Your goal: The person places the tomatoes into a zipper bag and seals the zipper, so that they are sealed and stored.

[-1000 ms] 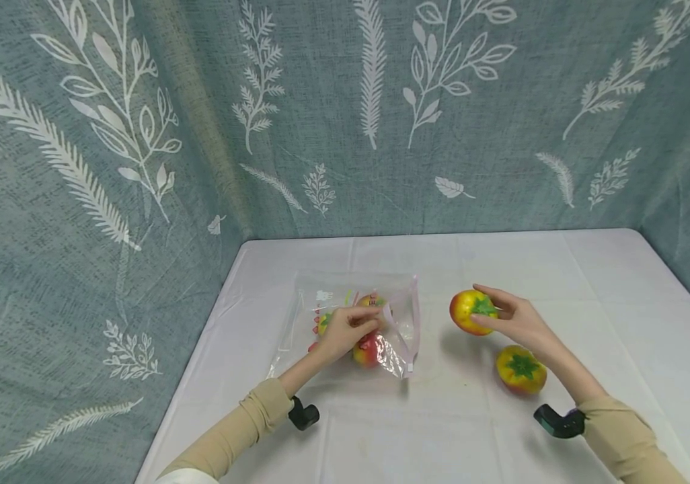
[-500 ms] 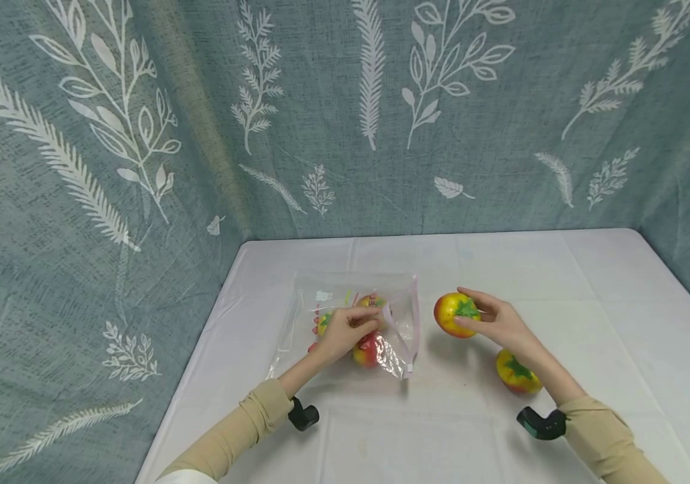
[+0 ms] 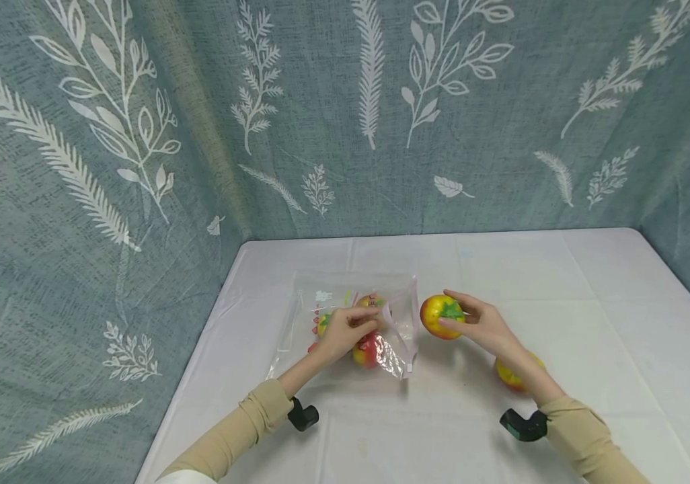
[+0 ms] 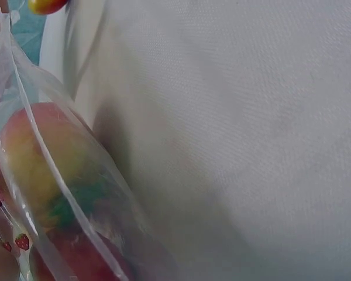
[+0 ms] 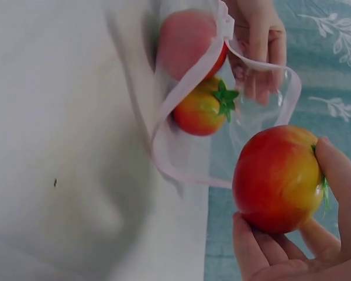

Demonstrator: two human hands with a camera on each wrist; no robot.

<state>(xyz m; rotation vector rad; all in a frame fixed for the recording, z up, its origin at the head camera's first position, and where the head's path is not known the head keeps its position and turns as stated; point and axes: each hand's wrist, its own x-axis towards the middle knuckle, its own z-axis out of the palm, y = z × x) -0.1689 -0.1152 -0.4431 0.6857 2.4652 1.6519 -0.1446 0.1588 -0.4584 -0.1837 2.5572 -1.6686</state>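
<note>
My left hand (image 3: 345, 329) pinches the edge of a clear zip bag (image 3: 305, 323) near its mouth, which has a pink strip and faces right. Inside the bag lie several red-yellow tomatoes (image 3: 366, 354) with green leafy tops. In the right wrist view, the bag's mouth (image 5: 164, 149) gapes. My right hand (image 3: 490, 327) holds another tomato (image 3: 438, 316) between thumb and fingertips, right at the bag's mouth. Its red side (image 5: 275, 178) faces the bag. The left wrist view shows tomatoes (image 4: 44, 152) through the plastic; the left hand is mostly cut off there.
One more tomato (image 3: 510, 376) sits on the white tablecloth (image 3: 411, 437), partly hidden under my right forearm. A blue-green curtain (image 3: 321, 121) with white leaf prints hangs behind the table and along its sides.
My right hand has moved left with its tomato, from well right of the bag up to its mouth. The forearm now covers part of the loose tomato. My left hand stays put.
</note>
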